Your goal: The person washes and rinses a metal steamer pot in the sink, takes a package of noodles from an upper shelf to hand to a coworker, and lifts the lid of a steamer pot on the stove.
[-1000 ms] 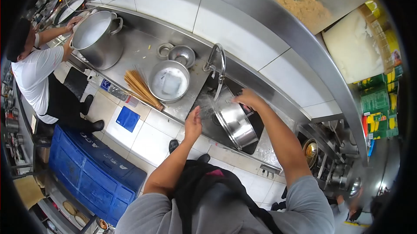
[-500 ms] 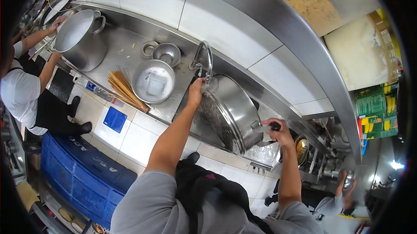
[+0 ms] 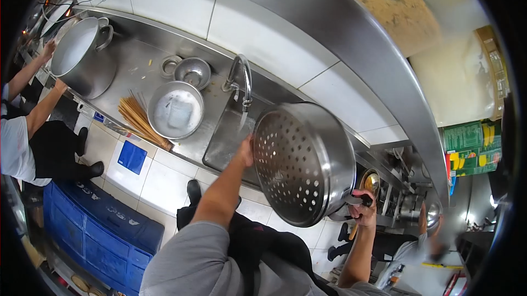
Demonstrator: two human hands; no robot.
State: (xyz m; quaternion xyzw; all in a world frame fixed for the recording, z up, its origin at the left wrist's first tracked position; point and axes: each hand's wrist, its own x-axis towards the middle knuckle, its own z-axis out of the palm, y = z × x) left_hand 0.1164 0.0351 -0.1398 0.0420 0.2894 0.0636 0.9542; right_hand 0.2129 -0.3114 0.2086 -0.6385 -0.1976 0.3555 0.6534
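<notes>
I found the pot (image 3: 304, 164) raised between my two hands, to the right of the running water (image 3: 242, 122) and in front of the counter. My left hand (image 3: 247, 151) held it at the left edge, just beside the stream from the tap (image 3: 247, 84). My right hand (image 3: 364, 212) was clenched on the handle (image 3: 358, 199) at the lower right, the fingers wrapped round it. The pot was tilted well over on its side, its base turned to the left and its wall running off to the right. It was bright steel; the base was pierced with rows of round holes, some showing light and others dark, and a ridged band ran round the wall close to the base. The fingertips of my left hand went out of view behind the edge, so their exact hold could not be verified. The pot's mouth faced away and could not be inspected. Its body also covered the right part of the sink (image 3: 220, 145).
</notes>
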